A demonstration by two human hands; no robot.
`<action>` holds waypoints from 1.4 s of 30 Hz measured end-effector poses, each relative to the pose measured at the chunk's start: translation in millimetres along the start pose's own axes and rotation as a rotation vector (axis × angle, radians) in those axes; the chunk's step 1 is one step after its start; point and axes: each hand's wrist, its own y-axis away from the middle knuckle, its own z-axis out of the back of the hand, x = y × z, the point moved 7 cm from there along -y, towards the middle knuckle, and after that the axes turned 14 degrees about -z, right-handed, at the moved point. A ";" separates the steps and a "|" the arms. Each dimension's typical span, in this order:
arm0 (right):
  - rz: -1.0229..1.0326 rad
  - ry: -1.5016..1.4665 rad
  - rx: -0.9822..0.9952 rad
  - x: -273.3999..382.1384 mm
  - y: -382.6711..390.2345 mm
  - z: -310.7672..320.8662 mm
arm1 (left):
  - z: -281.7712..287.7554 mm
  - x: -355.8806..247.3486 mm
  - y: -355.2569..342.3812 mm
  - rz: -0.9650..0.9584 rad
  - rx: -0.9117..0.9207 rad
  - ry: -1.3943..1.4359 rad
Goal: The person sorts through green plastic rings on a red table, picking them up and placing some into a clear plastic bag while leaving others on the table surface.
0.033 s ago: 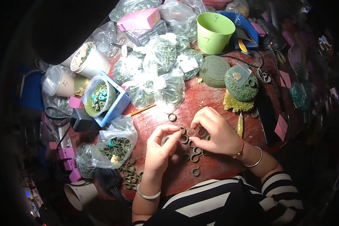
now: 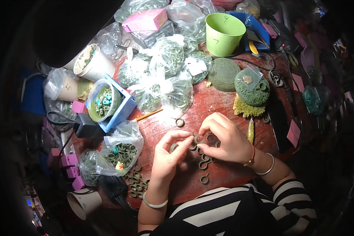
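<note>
A small dark green ring (image 2: 199, 139) is between my hands, above the red table. My left hand (image 2: 170, 151) pinches its left edge with thumb and forefinger. The thumb and forefinger of my right hand (image 2: 226, 139) curl round the ring's other side, above and below it. Several similar rings (image 2: 205, 157) lie under and in front of my right hand, some partly hidden by it. One ring with a short stem (image 2: 204, 179) rests nearer to me. A single ring (image 2: 179, 122) lies beyond my fingertips.
An opened plastic bag of rings (image 2: 124, 153) and a loose heap (image 2: 135, 183) lie to the left. Filled clear bags (image 2: 167, 59), a green bucket (image 2: 223, 37) and a blue box (image 2: 126, 106) stand farther back. A yellow-handled tool (image 2: 250, 129) lies right, near round green blocks (image 2: 249, 94).
My left fingertips have moved slightly right with the ring, which now sits between the right thumb and forefinger. My right hand has barely moved.
</note>
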 end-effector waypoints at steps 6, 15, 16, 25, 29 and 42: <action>0.089 -0.041 -0.040 10.1 5.0 0.9 | -3.2 6.6 6.2 0.112 0.106 0.100; -0.026 -0.177 -0.082 -0.3 3.4 7.8 | -3.2 1.1 3.5 0.060 0.114 0.106; 0.077 -0.122 -0.122 7.6 4.0 10.0 | -5.0 1.2 3.8 0.091 0.128 0.148; 0.235 -0.061 -0.170 19.7 8.7 6.9 | -3.4 -2.6 2.1 -0.006 0.116 0.191; 0.199 -0.080 -0.110 18.9 6.0 6.8 | -1.7 -1.3 1.6 -0.025 0.113 0.182; -0.073 0.199 0.080 -27.8 0.3 0.9 | 4.3 -0.6 -3.3 0.009 0.031 0.363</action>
